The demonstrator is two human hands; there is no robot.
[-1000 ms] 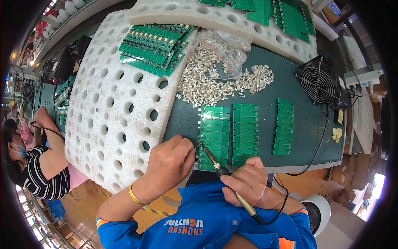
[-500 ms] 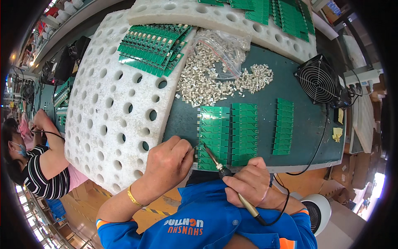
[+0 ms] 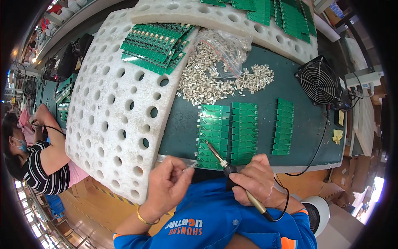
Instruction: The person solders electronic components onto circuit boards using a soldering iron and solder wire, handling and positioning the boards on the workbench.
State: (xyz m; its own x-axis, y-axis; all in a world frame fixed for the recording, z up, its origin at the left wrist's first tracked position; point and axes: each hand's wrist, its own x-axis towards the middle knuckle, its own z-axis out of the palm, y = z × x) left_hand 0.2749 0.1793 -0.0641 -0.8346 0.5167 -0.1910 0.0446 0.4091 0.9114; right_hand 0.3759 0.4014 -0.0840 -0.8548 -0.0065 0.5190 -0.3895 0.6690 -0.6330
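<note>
My right hand point(image 3: 256, 177) grips a soldering iron point(image 3: 227, 167) with a dark collar and a brass-coloured handle. Its tip rests over the left green circuit board panel point(image 3: 213, 124), touching or just above it. Thumb and fingers of my left hand point(image 3: 169, 184) pinch a small white connector point(image 3: 191, 166) beside that panel's lower left corner. A row of small white connectors runs along the panel's left edge. Close on its right lies a second green panel point(image 3: 244, 133), and a third panel point(image 3: 283, 126) lies farther right.
Behind the panels spreads a pile of white connectors point(image 3: 201, 79), partly under a clear plastic bag point(image 3: 226, 54). White foam with holes point(image 3: 99, 112) stands at left, bearing stacked populated boards point(image 3: 155, 45). A black fan point(image 3: 317, 81) sits at right. A co-worker point(image 3: 47, 155) works at far left.
My left hand has dropped back toward me from the panel's left edge, and the connector in its fingers now shows. The iron's tip has shifted slightly right.
</note>
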